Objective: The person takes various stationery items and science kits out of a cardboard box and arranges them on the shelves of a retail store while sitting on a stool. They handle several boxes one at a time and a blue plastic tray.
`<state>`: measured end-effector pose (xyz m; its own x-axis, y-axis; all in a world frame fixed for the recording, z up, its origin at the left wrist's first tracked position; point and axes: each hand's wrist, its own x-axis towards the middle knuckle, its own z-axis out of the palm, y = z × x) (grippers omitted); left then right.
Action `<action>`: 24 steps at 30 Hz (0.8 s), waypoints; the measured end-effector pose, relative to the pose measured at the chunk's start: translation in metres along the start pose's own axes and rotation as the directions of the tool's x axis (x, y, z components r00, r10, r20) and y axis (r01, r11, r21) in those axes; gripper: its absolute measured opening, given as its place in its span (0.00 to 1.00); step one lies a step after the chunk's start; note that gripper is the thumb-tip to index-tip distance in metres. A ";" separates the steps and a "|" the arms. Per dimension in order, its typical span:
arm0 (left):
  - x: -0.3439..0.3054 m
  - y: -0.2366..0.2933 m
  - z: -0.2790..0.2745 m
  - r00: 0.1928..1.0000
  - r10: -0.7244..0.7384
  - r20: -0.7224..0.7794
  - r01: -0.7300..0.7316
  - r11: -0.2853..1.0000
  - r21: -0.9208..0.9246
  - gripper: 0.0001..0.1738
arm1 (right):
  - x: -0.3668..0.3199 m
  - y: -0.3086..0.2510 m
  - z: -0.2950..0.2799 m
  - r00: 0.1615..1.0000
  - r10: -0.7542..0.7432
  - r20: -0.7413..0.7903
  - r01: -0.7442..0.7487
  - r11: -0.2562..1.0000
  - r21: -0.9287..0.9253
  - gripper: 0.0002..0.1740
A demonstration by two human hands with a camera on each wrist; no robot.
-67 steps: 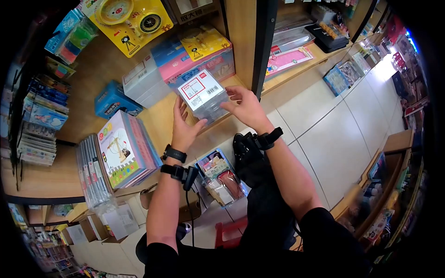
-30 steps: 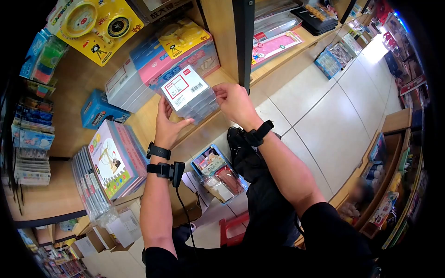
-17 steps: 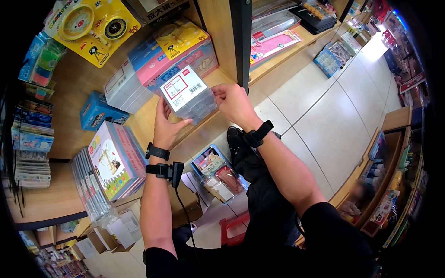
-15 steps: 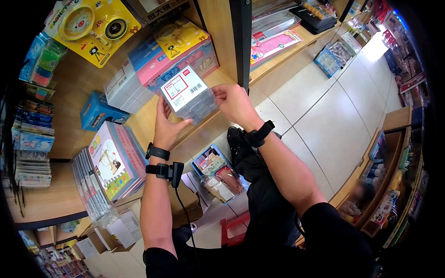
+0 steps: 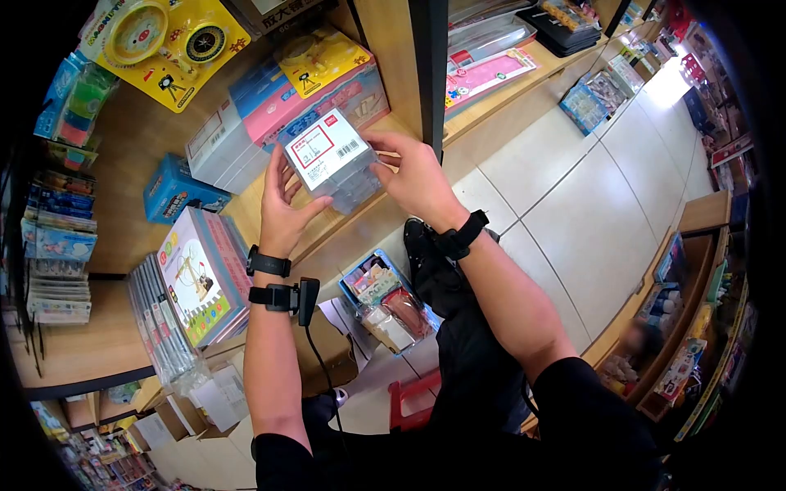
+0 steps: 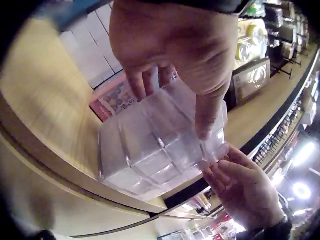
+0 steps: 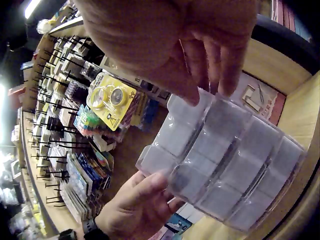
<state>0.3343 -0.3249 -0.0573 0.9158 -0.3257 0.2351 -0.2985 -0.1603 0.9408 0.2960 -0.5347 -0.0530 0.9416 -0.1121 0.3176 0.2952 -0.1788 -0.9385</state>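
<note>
A stack of clear plastic boxes [image 5: 348, 184] stands at the shelf's front edge, with a white barcode label [image 5: 327, 151] on top. My left hand [image 5: 282, 209] holds the stack's left side, fingers round the back and thumb at the front corner. On the right side my right hand [image 5: 416, 176] grips near the top, thumb on the front face and fingers behind. The left wrist view shows several layers of the boxes [image 6: 145, 145], with the left thumb over the top one. In the right wrist view, the right fingertips [image 7: 230, 82] overlap the top layer's edge.
Behind the stack sits a pink and blue carton [image 5: 327, 98] carrying a yellow blister card [image 5: 319, 61]. White boxes [image 5: 225, 151], a blue box [image 5: 184, 188] and picture-covered packs [image 5: 201, 274] line the shelf to the left. A black upright post [image 5: 430, 74] rises at right. Below lies a blue tray [image 5: 352, 282] of goods.
Both hands have shifted on the stack: the left has moved slightly up and left, and the right thumb has spread onto the front while its fingers reach behind. The label has moved slightly up.
</note>
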 end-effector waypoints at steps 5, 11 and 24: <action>0.000 -0.002 0.001 0.998 0.070 -0.003 -0.070 0.993 0.092 0.60 | 0.000 -0.001 0.001 1.000 0.014 -0.016 -0.014 1.000 -0.003 0.21; 0.001 -0.002 0.003 0.997 0.077 -0.012 -0.077 0.995 0.057 0.61 | -0.001 -0.001 0.001 0.999 0.048 -0.015 -0.048 0.999 0.014 0.20; 0.007 0.003 0.001 0.998 0.052 0.047 -0.056 0.995 0.082 0.61 | 0.000 -0.001 -0.001 0.999 0.039 -0.027 -0.039 0.999 -0.004 0.20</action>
<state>0.3393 -0.3284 -0.0533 0.8854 -0.3770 0.2720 -0.3702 -0.2182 0.9030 0.2956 -0.5351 -0.0515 0.9478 -0.1449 0.2840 0.2574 -0.1777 -0.9498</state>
